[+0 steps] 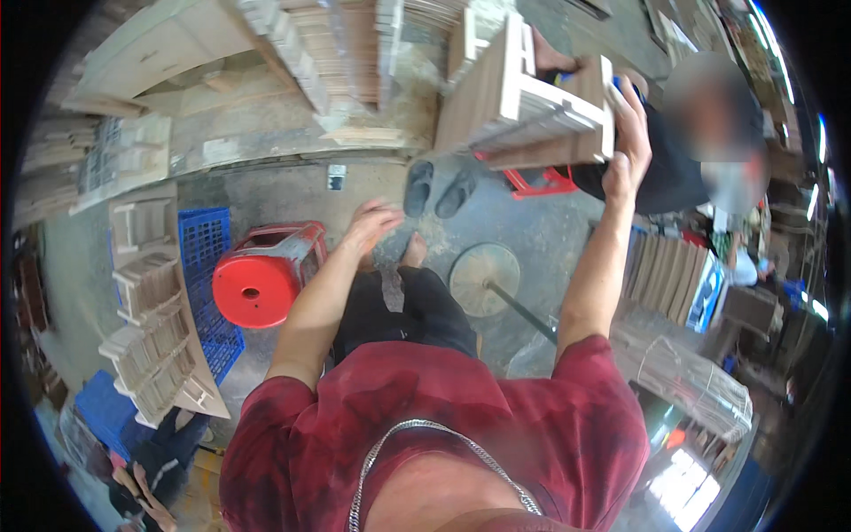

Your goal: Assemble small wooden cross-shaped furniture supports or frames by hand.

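Note:
My right hand (628, 133) is stretched far forward, its fingers against the pale end edge of a wooden box-like frame (550, 111) with brown panels and white edges. Something small and blue shows by those fingers; I cannot make out what it is. The frame stands tilted beyond a pair of dark slippers (419, 188). My left hand (370, 226) hangs over the floor in front of my knees, fingers stretched out and holding nothing. A red plastic stool (253, 288) is nearest to it on the left.
Another person (651, 155) sits right beside the frame. A pole rises from a round base (483, 277) near my legs. Blue plastic crates (206, 284) and slatted wooden pieces (152, 337) line the left. Stacked boards (341, 53) lie ahead; more panels (665, 270) stand right.

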{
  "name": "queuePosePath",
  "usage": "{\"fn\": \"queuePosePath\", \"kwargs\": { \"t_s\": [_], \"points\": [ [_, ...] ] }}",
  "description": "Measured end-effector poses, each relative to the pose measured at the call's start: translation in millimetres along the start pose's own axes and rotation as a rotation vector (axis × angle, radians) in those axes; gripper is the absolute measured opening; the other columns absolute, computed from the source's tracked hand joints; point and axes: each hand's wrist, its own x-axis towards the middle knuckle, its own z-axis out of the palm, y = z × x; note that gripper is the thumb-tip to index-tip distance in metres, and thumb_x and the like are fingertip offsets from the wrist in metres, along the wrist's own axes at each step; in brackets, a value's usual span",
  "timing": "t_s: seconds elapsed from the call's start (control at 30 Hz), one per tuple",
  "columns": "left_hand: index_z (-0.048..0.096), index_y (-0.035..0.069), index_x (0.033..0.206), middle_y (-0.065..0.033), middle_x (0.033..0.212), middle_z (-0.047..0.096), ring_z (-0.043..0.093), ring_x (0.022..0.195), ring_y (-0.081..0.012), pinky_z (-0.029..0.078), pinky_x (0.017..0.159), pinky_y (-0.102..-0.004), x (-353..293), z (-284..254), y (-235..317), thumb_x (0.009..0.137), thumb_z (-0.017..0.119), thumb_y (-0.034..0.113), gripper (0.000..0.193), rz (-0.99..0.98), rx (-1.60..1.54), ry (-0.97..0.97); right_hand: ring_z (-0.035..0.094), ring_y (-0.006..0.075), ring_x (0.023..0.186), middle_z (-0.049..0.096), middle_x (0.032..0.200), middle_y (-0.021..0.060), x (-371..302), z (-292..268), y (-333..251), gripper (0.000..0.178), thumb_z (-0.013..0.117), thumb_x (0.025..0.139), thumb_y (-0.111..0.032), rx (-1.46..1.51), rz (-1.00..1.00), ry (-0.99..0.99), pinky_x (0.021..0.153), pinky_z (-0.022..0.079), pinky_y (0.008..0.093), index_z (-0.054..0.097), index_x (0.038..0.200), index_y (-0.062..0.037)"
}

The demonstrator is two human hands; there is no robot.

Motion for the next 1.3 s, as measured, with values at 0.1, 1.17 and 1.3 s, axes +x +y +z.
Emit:
{"fn": "queuePosePath", "kwargs": {
  "t_s": [0.1, 1.17, 1.3],
  "points": [
    [0.036, -0.004, 0.14, -0.0237, 0.121, 0.058, 0.064, 0.109, -0.0365, 0.056, 0.095, -0.0496, 4, 3, 2, 0.084, 0.068, -0.007, 0.065, 0.02, 0.005, 0.041, 0.044, 0.0346, 0.137, 0.053, 0.14, 0.0267, -14, -3, -4, 0.074, 0.042, 0.101, -0.055, -0.092, -0.094, 0.191, 0.116, 0.032, 0.0452, 0.063, 0.122, 0.0137],
    [0.076, 0.005, 0.082, -0.0183, 0.082, 0.072, 0.072, 0.083, -0.033, 0.057, 0.074, -0.0435, -194, -264, 321, 0.069, 0.078, 0.032, 0.031, 0.069, 1.556, 0.095, 0.065, 0.0208, 0.1, 0.067, 0.117, 0.0144, -212, 369, -52, 0.046, 0.07, 0.083, 0.001, 0.811, 1.381, -0.714, 0.086, 0.053, 0.0351, 0.059, 0.128, 0.0006],
    [0.076, 0.005, 0.079, -0.0173, 0.081, 0.073, 0.072, 0.081, -0.0302, 0.058, 0.072, -0.0422, -212, -324, 369, 0.072, 0.073, 0.028, 0.025, -0.261, 1.37, 0.039, 0.065, 0.0234, 0.1, 0.066, 0.118, 0.0144, -128, 405, -151, 0.054, 0.076, 0.08, 0.002, 1.225, 1.348, -0.898, 0.088, 0.053, 0.0383, 0.056, 0.13, -0.0023]
  ]
}}
